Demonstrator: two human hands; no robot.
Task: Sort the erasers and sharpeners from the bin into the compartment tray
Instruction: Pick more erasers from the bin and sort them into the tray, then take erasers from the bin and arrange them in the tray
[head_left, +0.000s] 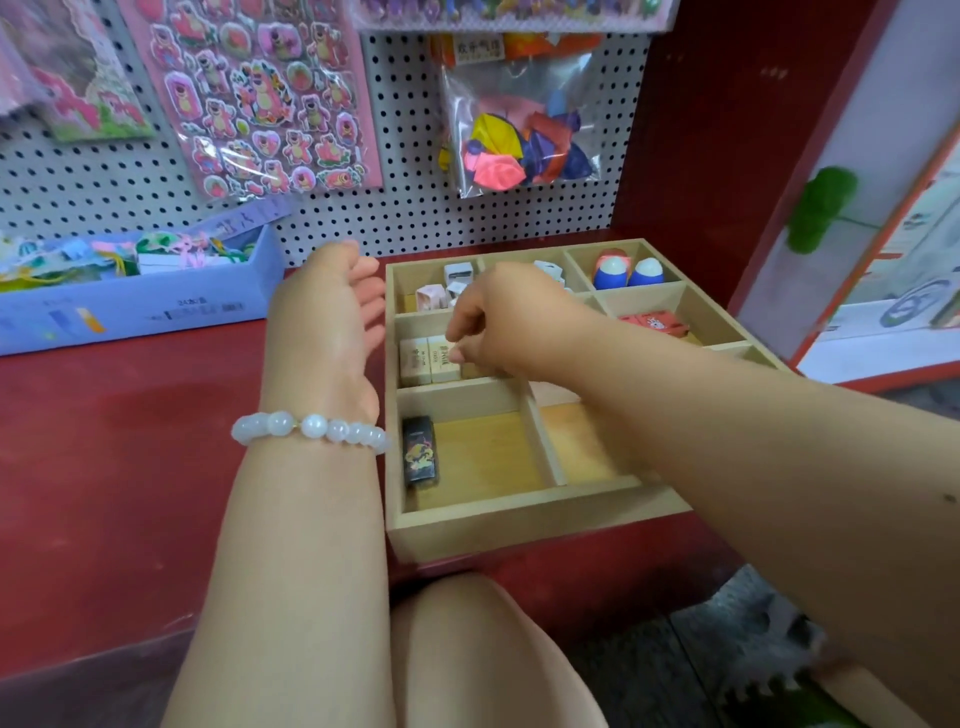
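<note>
Landmark: wooden compartment tray (519, 525), resting on the red bench (130, 441).

Far left of the tray, against the pegboard (405, 171): a pale blue cardboard box (156, 306) holding a jumble of coloured paper items, contents not identifiable.

Just left of the tray's left wall: left hand (332, 317), palm turned toward the tray, fingers straight and relaxed, holding nothing. White bead bracelet (311, 428) on that wrist.

Tray, left column, near to far:
- Near compartment: one black eraser (420, 453) with a gold design, lying flat against the left wall, long axis running near-to-far. Rest of the floor bare wood.
- Middle compartment: cream boxed erasers (423, 361) side by side at the left end, long axes near-to-far.
- Far compartment: small pink and white cube-like pieces (441, 288), type uncertain.

Over the middle compartment: right hand (498, 322), fingers curled downward, fingertips (457, 356) at the rightmost cream eraser. Whether it pinches that eraser cannot be told; the grip is hidden by the hand itself.

Tray, right side:
- Far right compartment: two blue egg-shaped pieces (628, 270) with white tops, upright.
- Compartment nearer than that: a red packaged item (654, 322), lying flat.

Above the tray on the pegboard: a clear bag of balloons (514, 140); left of it, a pink bear sticker sheet (260, 98).
</note>
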